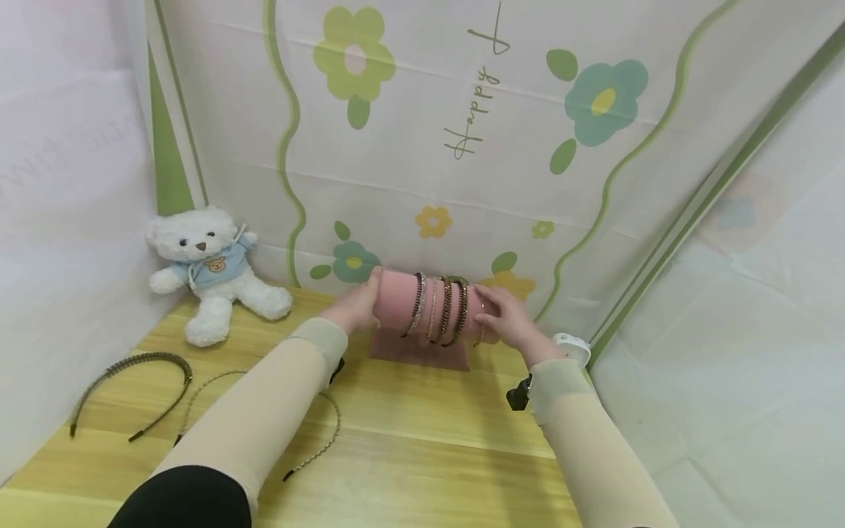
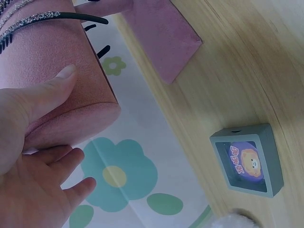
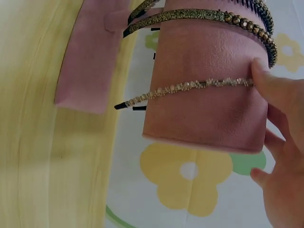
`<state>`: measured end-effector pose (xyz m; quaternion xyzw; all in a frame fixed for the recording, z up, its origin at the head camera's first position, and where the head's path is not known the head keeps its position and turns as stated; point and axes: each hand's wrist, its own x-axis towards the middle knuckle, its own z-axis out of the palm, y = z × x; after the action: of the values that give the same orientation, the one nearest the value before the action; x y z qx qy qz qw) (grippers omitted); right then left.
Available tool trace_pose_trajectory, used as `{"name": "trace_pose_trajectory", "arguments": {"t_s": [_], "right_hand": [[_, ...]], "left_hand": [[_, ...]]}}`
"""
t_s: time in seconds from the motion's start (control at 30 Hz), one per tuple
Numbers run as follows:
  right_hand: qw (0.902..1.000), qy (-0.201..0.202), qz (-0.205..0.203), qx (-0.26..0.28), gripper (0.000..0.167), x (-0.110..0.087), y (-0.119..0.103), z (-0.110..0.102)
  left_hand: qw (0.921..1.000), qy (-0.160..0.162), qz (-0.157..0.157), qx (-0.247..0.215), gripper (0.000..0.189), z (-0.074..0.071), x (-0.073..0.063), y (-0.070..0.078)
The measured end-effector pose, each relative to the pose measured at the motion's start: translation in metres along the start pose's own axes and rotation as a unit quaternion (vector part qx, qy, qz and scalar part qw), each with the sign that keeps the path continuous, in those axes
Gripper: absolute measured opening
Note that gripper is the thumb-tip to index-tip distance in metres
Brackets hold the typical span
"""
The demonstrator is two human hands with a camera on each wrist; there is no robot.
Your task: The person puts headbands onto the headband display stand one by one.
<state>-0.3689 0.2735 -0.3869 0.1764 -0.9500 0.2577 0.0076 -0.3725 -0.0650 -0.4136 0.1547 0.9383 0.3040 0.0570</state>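
A pink velvety headband stand (image 1: 397, 299), a horizontal roll on a flat foot, lies between both hands. My left hand (image 1: 356, 306) holds the roll's left end, thumb over the near surface and the other fingers around the end face in the left wrist view. My right hand (image 1: 511, 323) is at the right end; its thumb tip sits on a thin beaded headband (image 3: 190, 86) draped over the roll, with fingers behind it. Several more headbands circle the roll, including a silvery glittery headband (image 2: 35, 20) and a dark gold beaded headband (image 3: 204, 15).
A braided-looking headband (image 1: 158, 358) and a thin headband (image 1: 338, 425) lie on the wooden table (image 1: 422, 455). At the back left sits a white teddy bear (image 1: 227, 293). A printed curtain (image 1: 422, 169) stands behind the stand. A small grey framed box (image 2: 263, 185) is near the left hand.
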Motion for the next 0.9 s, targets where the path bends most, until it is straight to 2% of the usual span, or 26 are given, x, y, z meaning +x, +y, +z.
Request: {"name": "trace_pose_trajectory", "arguments": {"t_s": [0.2,0.37,0.63,0.9], "right_hand": [[0.9995,-0.026,-0.004,-0.018,0.088,-0.002,0.006,-0.003],[0.9993,-0.024,-0.001,-0.029,0.088,0.0,0.004,-0.003],[0.9986,-0.015,-0.004,-0.049,0.089,0.007,-0.009,0.001],[0.9978,-0.005,-0.009,-0.066,0.089,0.01,-0.012,0.006]], "left_hand": [[0.9999,-0.003,-0.004,-0.01,0.118,0.005,0.003,-0.001],[0.9998,-0.006,-0.01,-0.014,0.118,0.004,0.003,-0.002],[1.0,-0.002,0.0,0.005,0.117,0.002,0.004,-0.001],[1.0,-0.004,0.003,0.0,0.12,0.001,0.006,-0.004]]}}
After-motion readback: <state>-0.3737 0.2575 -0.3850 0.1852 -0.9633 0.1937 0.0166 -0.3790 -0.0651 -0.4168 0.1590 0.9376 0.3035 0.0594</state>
